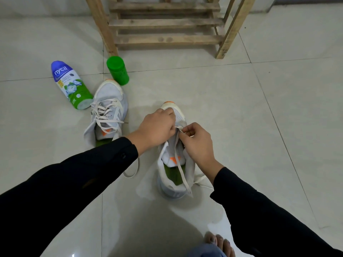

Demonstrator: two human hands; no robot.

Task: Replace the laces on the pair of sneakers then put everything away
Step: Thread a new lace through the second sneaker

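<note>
Two white-grey sneakers with orange marks stand on the tiled floor. The left sneaker [108, 110] is laced with a cream lace, toe pointing away. The right sneaker [172, 175] stands in front of me, its tongue area open. My left hand [156, 127] rests over its toe end and pinches the lace near the lowest eyelets. My right hand [196, 143] pinches the same cream lace [182, 175] beside it. The lace trails down over the green insole and out past the heel; another loop lies on the floor under my left sleeve.
A white, blue and green powder bottle [71, 85] lies on the floor left of the laced sneaker. A green jar [117, 70] stands behind that sneaker. A wooden slatted rack [167, 25] stands at the back. My bare foot [219, 244] shows at the bottom edge.
</note>
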